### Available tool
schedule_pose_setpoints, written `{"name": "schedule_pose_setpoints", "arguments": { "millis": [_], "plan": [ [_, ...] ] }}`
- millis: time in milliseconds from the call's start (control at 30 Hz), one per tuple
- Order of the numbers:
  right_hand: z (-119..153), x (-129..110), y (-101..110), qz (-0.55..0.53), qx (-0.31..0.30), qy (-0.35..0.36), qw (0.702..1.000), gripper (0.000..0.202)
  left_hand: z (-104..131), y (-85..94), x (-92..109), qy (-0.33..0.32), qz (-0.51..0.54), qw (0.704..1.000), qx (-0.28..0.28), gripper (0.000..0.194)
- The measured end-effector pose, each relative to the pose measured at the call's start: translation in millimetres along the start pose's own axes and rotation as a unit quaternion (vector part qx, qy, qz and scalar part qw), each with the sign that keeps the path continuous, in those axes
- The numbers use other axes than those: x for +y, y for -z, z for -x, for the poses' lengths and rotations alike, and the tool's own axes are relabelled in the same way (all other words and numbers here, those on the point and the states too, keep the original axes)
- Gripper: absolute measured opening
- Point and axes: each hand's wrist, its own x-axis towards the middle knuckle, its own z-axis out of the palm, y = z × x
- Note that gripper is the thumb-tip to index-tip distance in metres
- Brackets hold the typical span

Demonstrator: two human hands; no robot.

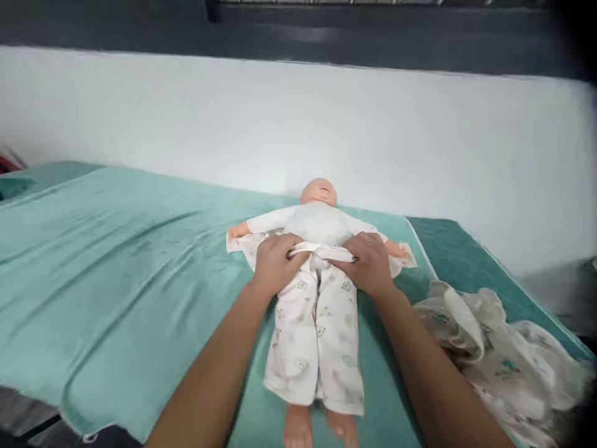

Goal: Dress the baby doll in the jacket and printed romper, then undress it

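A baby doll (319,221) in a white long-sleeved top lies on its back, head toward the wall and arms spread. White printed pants (317,336) cover its legs, with the bare feet showing below the hems. My left hand (278,261) is closed on the left side of the pants' waistband, and my right hand (368,260) grips the waistband's right side. Under the doll's arms and torso lies a printed cloth (245,244), its edges showing on both sides.
A light green sheet (140,261) covers the surface, with a darker green cover (471,255) at the right. Crumpled pale printed clothes (504,361) lie at the lower right. Behind stands a white wall (298,124).
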Motion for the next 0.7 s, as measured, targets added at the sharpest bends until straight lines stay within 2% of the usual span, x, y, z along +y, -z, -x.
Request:
{"name": "schedule_pose_setpoints", "arguments": {
  "millis": [200,300,400,533,633,700],
  "plan": [
    [15,24,7,-0.096,-0.076,-0.082,0.989,0.043,-1,8.0,-11,0.103,0.017,0.994,-0.039,0.018],
    [18,22,14,-0.139,-0.128,-0.128,0.974,0.039,7,19.1,-12,0.146,0.050,0.986,-0.057,0.022],
    [19,17,22,-0.180,-0.165,-0.162,0.956,0.033,15,29.8,-13,0.180,0.107,0.974,-0.092,0.016],
    [23,10,26,-0.222,-0.179,-0.218,0.933,0.032,21,35.7,-14,0.190,0.168,0.956,-0.149,0.023],
    [24,5,23,-0.226,-0.164,-0.253,0.926,0.036,21,35.1,-13,0.171,0.138,0.959,-0.181,0.033],
    [23,1,21,-0.204,-0.156,-0.265,0.929,0.037,20,33.9,-11,0.165,0.108,0.960,-0.197,0.033]
  ]
}}
